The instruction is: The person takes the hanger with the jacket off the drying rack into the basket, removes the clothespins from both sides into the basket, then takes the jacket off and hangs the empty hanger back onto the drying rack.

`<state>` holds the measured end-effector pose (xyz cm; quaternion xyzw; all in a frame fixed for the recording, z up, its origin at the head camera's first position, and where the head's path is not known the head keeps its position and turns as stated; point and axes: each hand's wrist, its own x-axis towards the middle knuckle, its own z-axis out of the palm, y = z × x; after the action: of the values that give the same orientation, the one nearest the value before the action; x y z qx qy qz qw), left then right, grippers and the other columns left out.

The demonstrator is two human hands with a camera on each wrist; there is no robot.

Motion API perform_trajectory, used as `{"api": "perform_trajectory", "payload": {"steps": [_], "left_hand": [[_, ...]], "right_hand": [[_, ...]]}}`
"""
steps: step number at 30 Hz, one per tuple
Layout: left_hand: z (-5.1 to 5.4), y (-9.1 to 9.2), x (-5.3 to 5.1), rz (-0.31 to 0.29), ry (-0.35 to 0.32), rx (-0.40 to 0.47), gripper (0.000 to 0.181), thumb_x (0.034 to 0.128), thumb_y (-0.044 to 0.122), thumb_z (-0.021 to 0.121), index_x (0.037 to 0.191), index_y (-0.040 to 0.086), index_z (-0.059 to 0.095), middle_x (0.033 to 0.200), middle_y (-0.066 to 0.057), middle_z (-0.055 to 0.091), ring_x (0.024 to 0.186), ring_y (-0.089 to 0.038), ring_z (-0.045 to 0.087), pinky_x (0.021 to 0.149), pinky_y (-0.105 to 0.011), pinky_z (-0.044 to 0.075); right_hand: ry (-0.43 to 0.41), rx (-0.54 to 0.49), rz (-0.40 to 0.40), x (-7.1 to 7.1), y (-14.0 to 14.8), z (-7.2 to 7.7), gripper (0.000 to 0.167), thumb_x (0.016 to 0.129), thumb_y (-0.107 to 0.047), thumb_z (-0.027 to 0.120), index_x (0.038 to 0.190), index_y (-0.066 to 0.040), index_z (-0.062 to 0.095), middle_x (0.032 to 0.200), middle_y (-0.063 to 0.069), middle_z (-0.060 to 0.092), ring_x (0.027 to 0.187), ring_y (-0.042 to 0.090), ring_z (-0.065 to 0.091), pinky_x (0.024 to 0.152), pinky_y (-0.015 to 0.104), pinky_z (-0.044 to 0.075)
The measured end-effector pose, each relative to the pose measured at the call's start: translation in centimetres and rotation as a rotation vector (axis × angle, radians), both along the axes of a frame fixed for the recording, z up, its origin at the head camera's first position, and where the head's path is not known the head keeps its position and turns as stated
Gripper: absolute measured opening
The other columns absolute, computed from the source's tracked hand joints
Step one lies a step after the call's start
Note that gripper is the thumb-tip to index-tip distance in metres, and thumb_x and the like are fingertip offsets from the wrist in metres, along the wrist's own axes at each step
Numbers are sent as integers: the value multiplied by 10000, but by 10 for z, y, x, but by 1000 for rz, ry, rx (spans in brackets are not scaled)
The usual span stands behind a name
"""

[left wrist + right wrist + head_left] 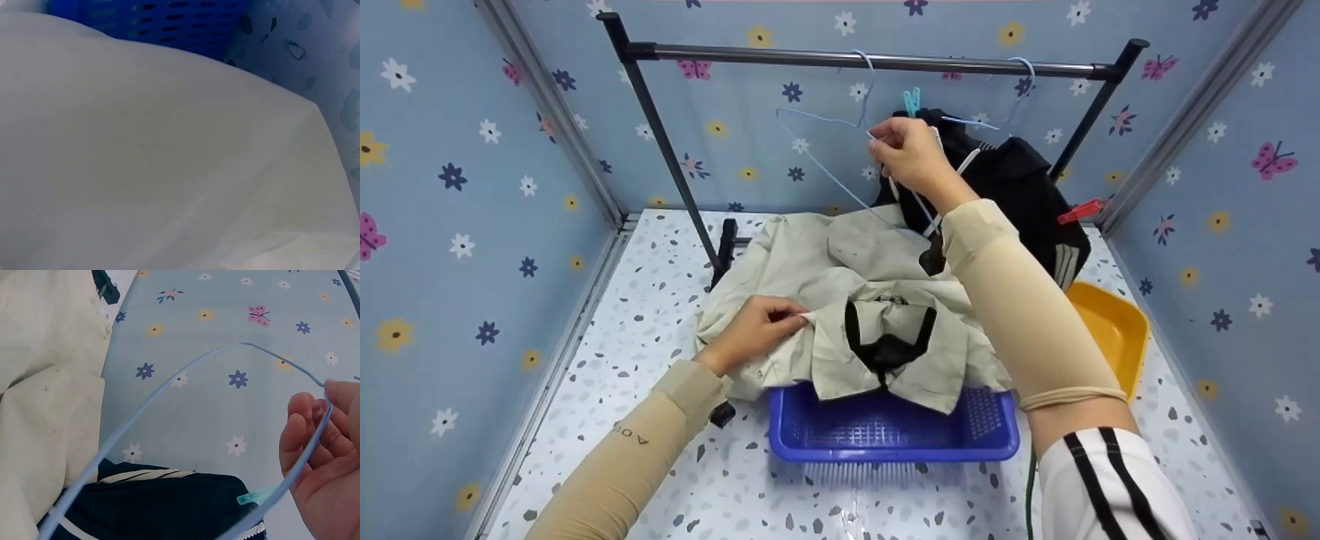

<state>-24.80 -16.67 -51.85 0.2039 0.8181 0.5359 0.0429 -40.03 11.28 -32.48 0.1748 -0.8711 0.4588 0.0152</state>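
My left hand (pixel 761 326) pinches the cloth of a beige jacket (pixel 795 262) beside its collar (pixel 836 356). The jacket lies spread over a blue basket, collar toward me, with a black lining strip at the neck. In the left wrist view the jacket cloth (pixel 157 140) covers most of the frame and hides that hand. My right hand (pixel 915 154) pinches a light blue wire hanger (pixel 829 171) just below its hook, which loops over the rack's rail. The right wrist view shows the thumb and fingers of the right hand (pixel 329 444) on the hanger wire (pixel 140 408).
A dark rail (pixel 765 56) of a rack spans the back. To the right hangs a black garment (pixel 1012 187) with a teal clothespin (pixel 912 101) and a red clothespin (pixel 1081 211). The blue basket (pixel 892 454) stands in front, a yellow basin (pixel 1125 337) at right. Patterned walls enclose the sides.
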Motion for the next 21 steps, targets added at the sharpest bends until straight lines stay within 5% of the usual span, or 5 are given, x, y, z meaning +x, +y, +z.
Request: {"api": "perform_trajectory", "payload": {"steps": [8,21], "left_hand": [[0,0,1,-10,-6,-2,139,1017,112,749,1106,90,854,1130,-62,832,974,-135,713,887,-222,547],[3,-3,-1,-15,15,-35,150,996,122,773,1120,87,851,1113,-67,835,960,-125,705,869,-203,537]], "right_hand": [[11,81,-24,6,15,6,370,1046,-247,754,1350,-42,708,1098,43,731,971,119,661,910,254,573],[132,84,-18,28,51,10,403,983,-210,832,1316,-15,718,968,-11,691,869,67,598,813,193,493]]}}
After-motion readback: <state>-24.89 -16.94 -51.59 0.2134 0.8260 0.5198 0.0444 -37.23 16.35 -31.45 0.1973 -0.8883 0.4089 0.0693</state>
